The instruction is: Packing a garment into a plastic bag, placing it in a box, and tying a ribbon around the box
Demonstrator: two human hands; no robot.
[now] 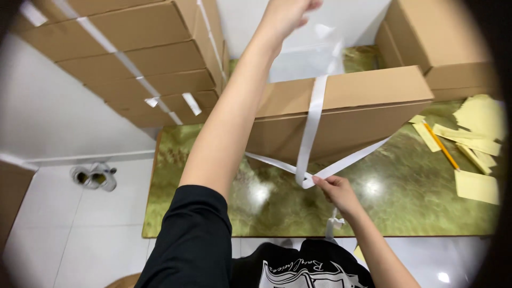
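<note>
Nearest you, your right hand point(335, 191) is pinching the white strap point(311, 124) where its bands cross, fingers clamped to hold tension. The strap is running up over the cardboard box point(352, 109) on the green table point(405, 205). Farthest, your left hand point(286, 15) is closing on the raised end, pulling it taut.

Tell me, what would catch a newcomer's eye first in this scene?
Most striking is the white strap running over a flat cardboard box at the centre of a green marble-like table. The left hand pulls the strap up at the top of the view, while the right hand pinches it where its bands cross in front of the box. A tall stack of strapped boxes fills the upper left, and yellow paper slips lie at the right.
</note>
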